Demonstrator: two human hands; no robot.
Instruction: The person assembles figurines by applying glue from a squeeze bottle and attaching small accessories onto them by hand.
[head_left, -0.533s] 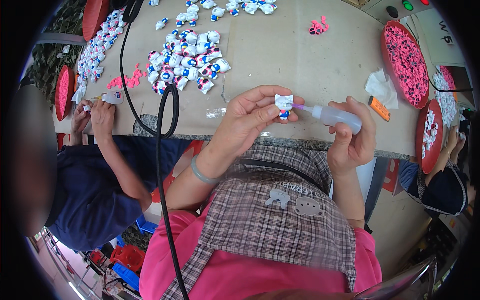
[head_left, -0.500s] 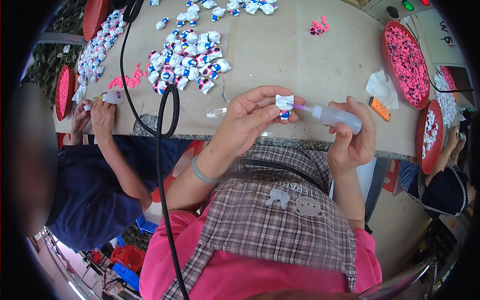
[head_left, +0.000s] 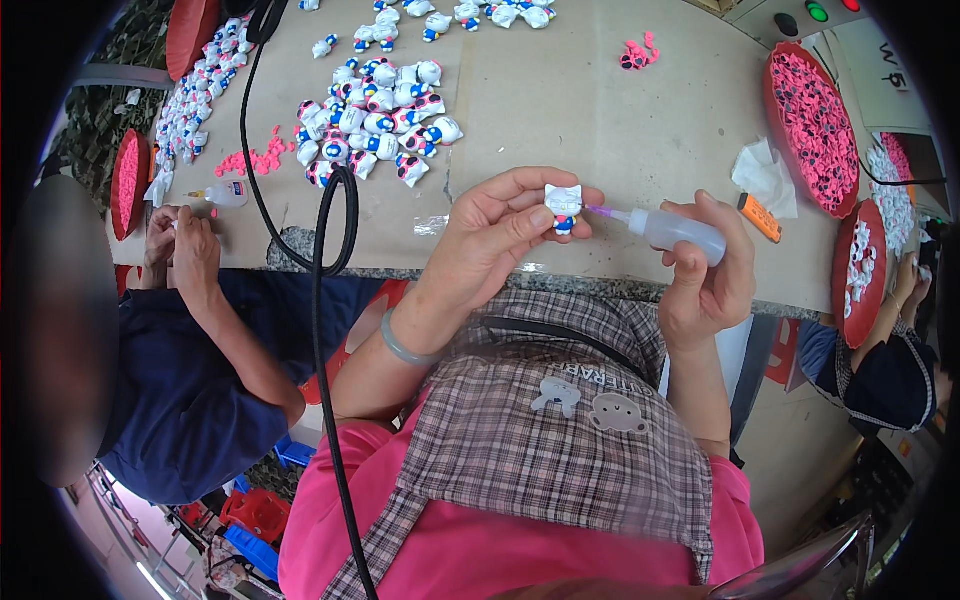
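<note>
Between thumb and fingers, my left hand (head_left: 510, 222) holds a small white cat figurine (head_left: 563, 203) with a blue lower body, upright above the table's front edge. A translucent squeeze bottle (head_left: 682, 236) with a purple needle tip lies sideways in my right hand (head_left: 712, 265), gripped between thumb and fingers. The needle tip points left, at the side of the figurine's head; whether it touches cannot be made out. Beyond my left hand lies a heap of similar figurines (head_left: 375, 115) in white, blue and pink.
An orange lighter-like item (head_left: 760, 218) and a white tissue (head_left: 765, 178) lie right of my right hand. Red trays (head_left: 848, 205) of small pink and white parts stand further right. A black cable (head_left: 318, 250) loops across the left side. Co-workers' hands (head_left: 195, 245) work at far left and right.
My left hand has shifted the figurine slightly left, and the squeeze bottle has moved slightly right. At left, the co-worker has let go of a small bottle, now lying on the table.
</note>
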